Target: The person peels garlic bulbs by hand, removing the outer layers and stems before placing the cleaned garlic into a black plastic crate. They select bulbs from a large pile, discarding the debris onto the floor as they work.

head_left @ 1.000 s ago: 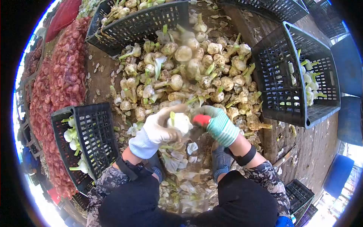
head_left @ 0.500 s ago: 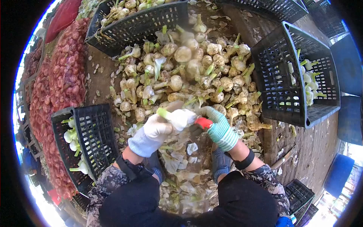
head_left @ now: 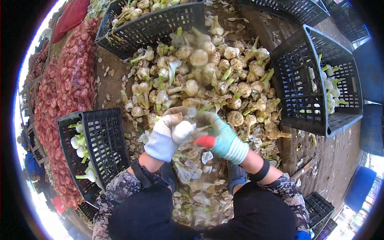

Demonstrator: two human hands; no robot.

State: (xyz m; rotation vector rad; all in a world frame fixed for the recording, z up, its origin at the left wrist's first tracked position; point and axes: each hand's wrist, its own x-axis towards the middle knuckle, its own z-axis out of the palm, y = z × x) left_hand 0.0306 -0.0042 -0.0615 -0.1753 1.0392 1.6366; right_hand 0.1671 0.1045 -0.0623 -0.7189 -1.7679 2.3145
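A white peeled garlic bulb [head_left: 183, 131] is held in my left hand [head_left: 166, 130], which wears a white glove with its fingers wrapped round the bulb. Close on its right is my right hand [head_left: 224, 138], in a green-and-white striped glove, curled round a tool with a red handle [head_left: 205, 141]. Motion blurs the right fingers, and the tool's blade cannot be made out. Beyond both hands lies a heap of unpeeled garlic bulbs [head_left: 240, 90] with brown skins and green stems. Loose papery skins [head_left: 186, 172] cover the ground between my feet.
Black crates hold white garlic at the left [head_left: 105, 138] and right [head_left: 300, 88]; another crate [head_left: 156, 26] with garlic stands behind the heap. Red mesh sacks [head_left: 76, 68] line the far left. Blue barrels [head_left: 360, 187] stand at the right edge.
The bulb has turned in my left hand, its green stem now mostly hidden. My right hand and the red handle have shifted slightly left and down. The whole view has moved slightly.
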